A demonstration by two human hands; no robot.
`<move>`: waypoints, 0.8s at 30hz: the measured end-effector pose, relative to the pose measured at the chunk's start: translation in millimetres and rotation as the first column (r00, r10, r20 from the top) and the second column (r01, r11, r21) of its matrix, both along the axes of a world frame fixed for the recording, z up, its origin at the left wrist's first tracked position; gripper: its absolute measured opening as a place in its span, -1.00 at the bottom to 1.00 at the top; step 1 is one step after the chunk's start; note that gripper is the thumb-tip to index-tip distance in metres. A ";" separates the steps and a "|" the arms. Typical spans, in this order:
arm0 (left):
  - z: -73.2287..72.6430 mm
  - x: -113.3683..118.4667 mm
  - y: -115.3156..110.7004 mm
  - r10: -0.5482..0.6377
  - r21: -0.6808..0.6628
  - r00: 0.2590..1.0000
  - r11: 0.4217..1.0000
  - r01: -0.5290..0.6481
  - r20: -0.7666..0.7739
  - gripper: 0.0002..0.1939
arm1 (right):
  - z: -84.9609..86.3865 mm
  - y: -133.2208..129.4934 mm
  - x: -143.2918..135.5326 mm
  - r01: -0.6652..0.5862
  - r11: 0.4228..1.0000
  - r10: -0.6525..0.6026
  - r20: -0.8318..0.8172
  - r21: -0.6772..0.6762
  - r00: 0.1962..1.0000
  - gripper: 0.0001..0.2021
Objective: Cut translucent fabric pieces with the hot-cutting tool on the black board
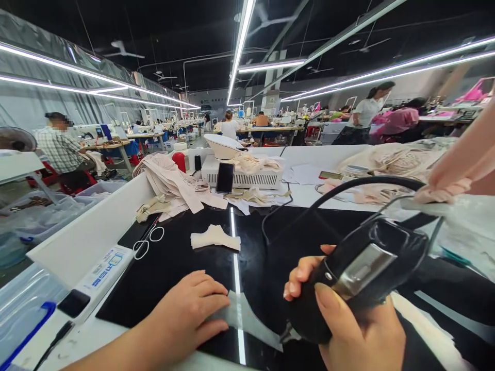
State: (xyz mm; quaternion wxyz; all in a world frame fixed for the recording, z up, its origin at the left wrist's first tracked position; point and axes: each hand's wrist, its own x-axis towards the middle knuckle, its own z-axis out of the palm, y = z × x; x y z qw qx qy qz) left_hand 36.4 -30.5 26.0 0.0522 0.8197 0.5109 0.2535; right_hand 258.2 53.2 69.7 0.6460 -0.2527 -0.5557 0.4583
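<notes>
My left hand [185, 312] lies on the glossy black board [154, 273], fingers stretched out over the left end of a thin, pale translucent piece of material [251, 319]. My right hand [359, 330] is wrapped round a black corded handheld tool [371, 268]. The tool tilts down to the left, and its small metal tip [289, 335] is at the right corner of the translucent piece. Whether the tip touches it I cannot tell. Farther up the board sits a small stack of cream cut fabric [215, 238].
White scissors [149, 242] and a white box [104, 273] are at the left. A vented white machine [251, 178], a phone [225, 178] and pale fabric strips [170, 178] stand behind. The black cable [348, 183] arches at the right. Co-workers sit beyond.
</notes>
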 end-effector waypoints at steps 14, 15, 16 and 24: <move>-12.6 -28.7 -27.5 0.100 -0.096 0.991 0.991 -0.092 0.087 -0.71 | 5.1 -12.1 -60.0 -0.152 0.988 0.154 -0.044 0.042 0.987 -0.71; -10.9 -29.3 -28.1 0.103 -0.101 0.991 0.990 -0.094 0.086 -0.72 | 6.2 -12.9 -63.2 -0.155 0.987 0.157 -0.057 0.046 0.986 -0.70; -9.0 -29.7 -28.7 0.106 -0.107 0.991 0.990 -0.096 0.086 -0.73 | 7.4 -13.5 -66.2 -0.159 0.986 0.162 -0.068 0.046 0.984 -0.69; 0.0 -23.2 -25.9 0.107 -0.121 0.984 0.989 -0.090 0.145 -0.73 | 8.6 -15.1 -85.5 -0.171 0.985 0.173 -0.106 0.033 0.979 -0.64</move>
